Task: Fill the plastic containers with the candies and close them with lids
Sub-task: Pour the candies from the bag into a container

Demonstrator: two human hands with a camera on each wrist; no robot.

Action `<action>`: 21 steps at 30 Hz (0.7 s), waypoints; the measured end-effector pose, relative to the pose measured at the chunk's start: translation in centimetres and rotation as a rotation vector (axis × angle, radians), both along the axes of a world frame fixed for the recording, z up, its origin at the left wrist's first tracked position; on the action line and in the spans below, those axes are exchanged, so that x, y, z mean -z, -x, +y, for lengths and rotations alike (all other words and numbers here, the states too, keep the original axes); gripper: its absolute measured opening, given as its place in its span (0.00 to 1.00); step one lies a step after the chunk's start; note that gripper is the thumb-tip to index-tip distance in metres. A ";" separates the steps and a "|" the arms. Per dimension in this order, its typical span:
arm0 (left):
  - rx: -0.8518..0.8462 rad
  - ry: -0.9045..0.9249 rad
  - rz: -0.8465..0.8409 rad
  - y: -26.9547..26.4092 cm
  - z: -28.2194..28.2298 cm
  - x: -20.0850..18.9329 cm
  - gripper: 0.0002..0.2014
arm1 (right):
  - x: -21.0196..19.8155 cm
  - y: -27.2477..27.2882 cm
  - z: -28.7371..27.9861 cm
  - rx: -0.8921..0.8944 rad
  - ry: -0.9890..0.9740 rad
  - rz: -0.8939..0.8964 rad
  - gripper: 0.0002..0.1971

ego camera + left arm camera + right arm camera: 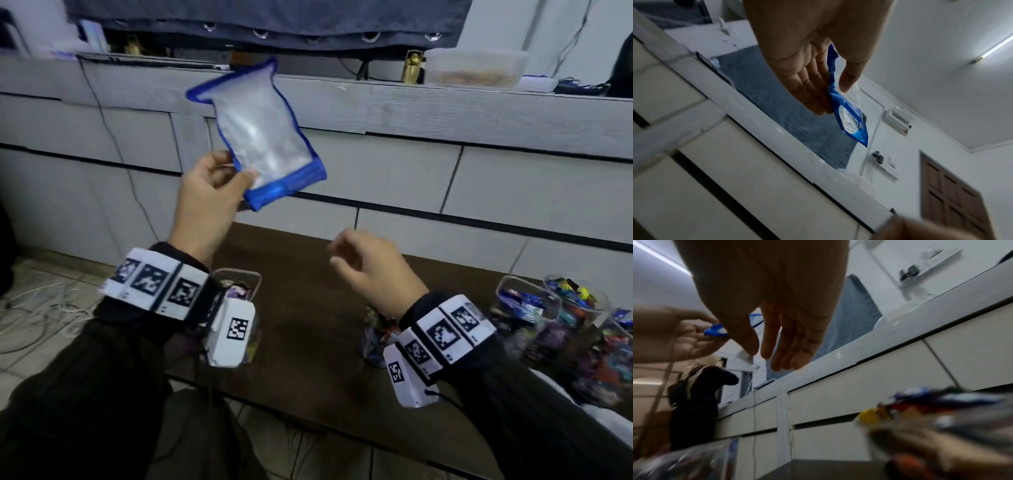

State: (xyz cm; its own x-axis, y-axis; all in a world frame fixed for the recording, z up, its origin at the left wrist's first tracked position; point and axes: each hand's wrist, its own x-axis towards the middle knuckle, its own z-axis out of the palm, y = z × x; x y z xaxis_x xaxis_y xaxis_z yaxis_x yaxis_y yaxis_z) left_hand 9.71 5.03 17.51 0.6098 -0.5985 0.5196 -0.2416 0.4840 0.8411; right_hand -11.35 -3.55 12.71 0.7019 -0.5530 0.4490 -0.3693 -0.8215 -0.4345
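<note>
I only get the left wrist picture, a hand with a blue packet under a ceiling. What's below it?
Observer: A dark brown table, seen from the head view, with the bag held up above it in the left hand.
Operator: Is the other hand busy?
Observer: No, the right hand holds nothing; its fingers hang loosely curled over the table.
Operator: Any candy around?
Observer: Yes, clear containers full of wrapped candies stand at the table's right end, without lids.

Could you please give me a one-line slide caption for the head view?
Left hand pinches an empty-looking blue-edged bag aloft; right hand hovers open over the candy containers.
</note>
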 end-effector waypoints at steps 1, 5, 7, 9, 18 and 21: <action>-0.044 0.005 0.011 -1.3 1.4 0.0 0.09 | 0.8 -1.2 0.3 -0.008 -0.006 0.094 0.08; -0.230 -0.051 0.057 -6.8 7.7 2.4 0.09 | 4.9 -5.6 1.3 0.018 -0.142 0.387 0.14; -0.334 -0.098 0.094 -9.2 11.0 4.9 0.10 | 7.3 -7.3 1.7 0.041 -0.163 0.502 0.15; -0.437 -0.179 0.128 -11.3 14.3 8.5 0.11 | 9.6 -8.7 2.1 0.069 -0.183 0.605 0.18; -0.639 -0.803 0.448 -15.0 27.2 28.2 0.10 | 15.1 -11.7 2.9 0.186 -0.184 0.796 0.28; -0.647 -0.959 0.450 -15.3 28.5 31.5 0.12 | 15.3 -12.3 2.3 0.177 -0.209 0.830 0.27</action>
State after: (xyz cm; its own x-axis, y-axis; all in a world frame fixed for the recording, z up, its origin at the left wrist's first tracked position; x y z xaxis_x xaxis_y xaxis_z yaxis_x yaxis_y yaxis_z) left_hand 25.00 33.48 -14.04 0.9450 -0.1442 -0.2934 0.1948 -0.4724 0.8596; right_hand 0.91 -1.30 -2.61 0.6530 -0.6989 -0.2918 -0.7481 -0.6554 -0.1044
